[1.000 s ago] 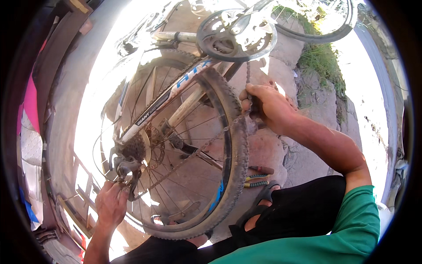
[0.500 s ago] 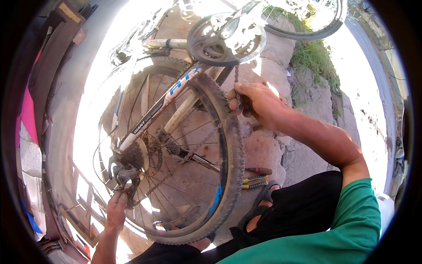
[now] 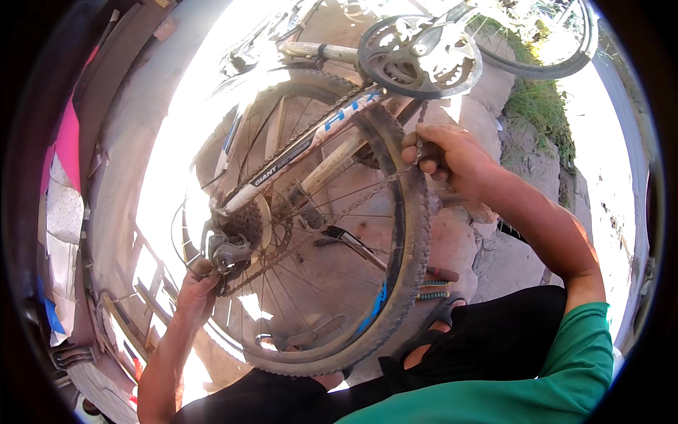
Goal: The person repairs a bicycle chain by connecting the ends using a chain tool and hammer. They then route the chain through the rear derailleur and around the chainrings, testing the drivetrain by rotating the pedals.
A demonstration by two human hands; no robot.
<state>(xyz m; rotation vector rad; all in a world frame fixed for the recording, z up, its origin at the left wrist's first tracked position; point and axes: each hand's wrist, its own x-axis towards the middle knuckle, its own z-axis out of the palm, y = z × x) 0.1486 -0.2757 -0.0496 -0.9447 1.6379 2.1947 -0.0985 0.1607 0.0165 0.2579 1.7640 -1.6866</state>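
Note:
My right hand (image 3: pixel 459 159) pinches the bicycle chain (image 3: pixel 364 200) beside the knobby rear tyre (image 3: pixel 418 275), just below the chainring (image 3: pixel 367 67). From those fingers the chain slants across the spokes toward the rear derailleur (image 3: pixel 229 254). My left hand (image 3: pixel 195 293) is closed around the lower part of that derailleur, its fingertips partly hidden behind it. The cassette (image 3: pixel 244 225) sits at the wheel's hub, just above the derailleur. A white frame tube (image 3: pixel 300 148) with dark and blue lettering runs between hub and chainring, and chain links show along its upper edge.
Pliers with green-and-yellow handles (image 3: pixel 432 295) and a tool with a brown handle (image 3: pixel 443 273) lie on the ground by my sandalled foot (image 3: pixel 441 318). Another bicycle wheel (image 3: pixel 544 69) is at the far right, near grass (image 3: pixel 537 106). Wooden pieces (image 3: pixel 123 321) lie at left.
The view has shifted, so the bicycle appears farther right. My left hand has come up closer around the derailleur. My right hand still grips the chain near the tyre.

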